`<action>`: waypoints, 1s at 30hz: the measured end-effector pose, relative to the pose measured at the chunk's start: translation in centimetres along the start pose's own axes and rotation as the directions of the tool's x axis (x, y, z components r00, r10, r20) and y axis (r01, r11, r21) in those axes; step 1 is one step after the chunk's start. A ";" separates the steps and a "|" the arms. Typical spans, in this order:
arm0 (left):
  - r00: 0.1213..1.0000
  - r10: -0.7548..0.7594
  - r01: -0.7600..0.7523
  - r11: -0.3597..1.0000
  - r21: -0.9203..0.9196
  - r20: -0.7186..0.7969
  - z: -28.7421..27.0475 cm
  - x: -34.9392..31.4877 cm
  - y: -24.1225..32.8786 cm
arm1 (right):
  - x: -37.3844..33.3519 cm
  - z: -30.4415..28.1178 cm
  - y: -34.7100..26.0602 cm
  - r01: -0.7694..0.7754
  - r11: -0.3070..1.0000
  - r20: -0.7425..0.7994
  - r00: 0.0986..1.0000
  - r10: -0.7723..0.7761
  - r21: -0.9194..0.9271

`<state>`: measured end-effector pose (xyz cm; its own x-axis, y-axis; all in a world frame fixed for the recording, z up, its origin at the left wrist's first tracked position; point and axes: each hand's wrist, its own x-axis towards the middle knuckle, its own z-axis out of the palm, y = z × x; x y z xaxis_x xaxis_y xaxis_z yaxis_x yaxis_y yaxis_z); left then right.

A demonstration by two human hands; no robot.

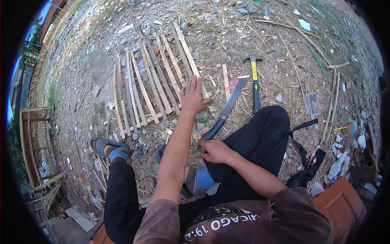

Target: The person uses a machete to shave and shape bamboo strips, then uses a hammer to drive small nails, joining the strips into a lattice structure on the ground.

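A row of thin wooden slats (151, 83) lies side by side on the ground, their near ends resting on a crosswise strip (151, 119). My left hand (193, 96) lies on the near end of the rightmost slat (186, 48), fingers stretched forward and thumb out to the side. Close to my bent right leg, my right hand (218, 152) hangs loosely with its fingers slightly apart, holding nothing. Just beyond it is a machete (228, 106) with a black handle, its blade pointing away. A claw hammer (254, 83) with a yellow and black handle lies to the machete's right.
A short loose slat (226, 81) and pink ribbon (237, 80) lie by the blade. Farther right are a clear plastic container (312, 104), long sticks (332, 103) and a black strap bag (309, 164). Dry straw and stones cover the ground. A lattice wooden frame (37, 148) stands far left.
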<state>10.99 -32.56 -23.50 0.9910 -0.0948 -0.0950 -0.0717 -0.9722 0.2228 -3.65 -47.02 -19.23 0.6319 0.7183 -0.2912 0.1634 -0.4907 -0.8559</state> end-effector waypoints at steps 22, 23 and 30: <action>0.995 0.003 0.000 1.000 -0.026 0.098 -2.9 -0.2 -0.2 | 0.3 0.8 0.1 -0.016 1.000 0.007 1.000 0.016 -0.017; 0.996 0.011 -0.008 1.000 -0.030 0.094 -2.9 -0.3 -0.2 | 0.1 0.9 0.5 -0.004 1.000 -0.022 1.000 0.004 -0.013; 0.925 0.236 -0.267 0.961 -0.069 -0.297 -4.0 -2.1 -5.3 | -1.8 -3.4 -1.0 0.200 0.980 -0.338 0.922 -0.189 -0.001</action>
<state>9.70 -26.35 -20.61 0.9338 -0.2536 0.2524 -0.3258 -0.8942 0.3070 -2.38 -49.46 -16.37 0.8077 0.5883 0.0377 0.2877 -0.3375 -0.8963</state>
